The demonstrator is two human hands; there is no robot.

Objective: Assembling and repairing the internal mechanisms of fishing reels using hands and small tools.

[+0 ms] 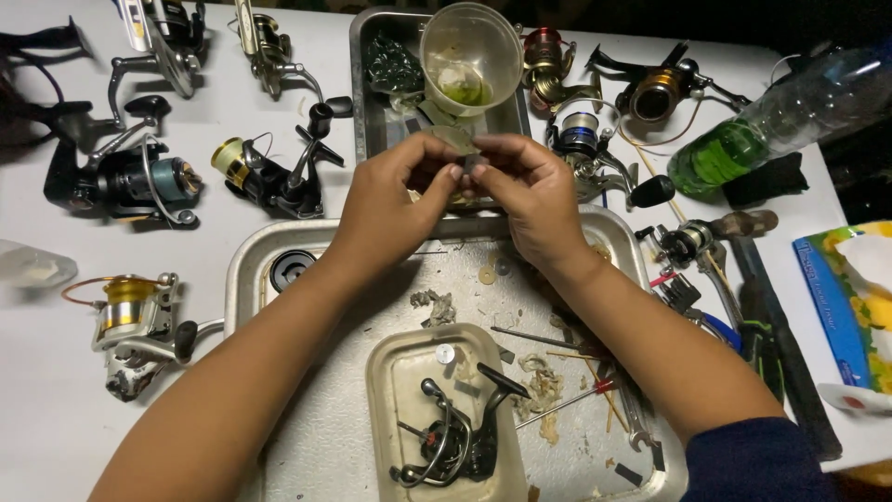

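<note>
Above the far edge of the big metal tray (pixel 243 270), the left hand (pixel 390 200) and the right hand (pixel 525 200) meet, and their fingertips are closed together on a small flat part (pixel 462 165), thin and greyish, maybe a washer or a little disc; both hands pinch it, so it sits between them, just in front of the clear plastic cup (pixel 471 56) with a green residue inside. I judge that the work is in a cleaning or servicing step on fishing reel parts: one small piece is handled while a dismantled reel (pixel 451 437) lies in the beige plastic tub (pixel 386 372) near the person. The next move, as I see it, calls for a steady pinch and fine finger control, because the piece is tiny and could slip down among the scraps and loose washers (pixel 487 275) on the tray. Around the tray lie several other reels, for example a gold-spooled reel (pixel 130 321) at the left, a bottle of green liquid (pixel 753 139) at the right, and screwdrivers (pixel 567 402). Hard to make out is the exact shape of the held part, since the fingers cover most of it. The smaller metal tray (pixel 364 84) behind is partly hidden by the cup, and the tissue packet (pixel 846 307) is cut off by the right edge.
</note>
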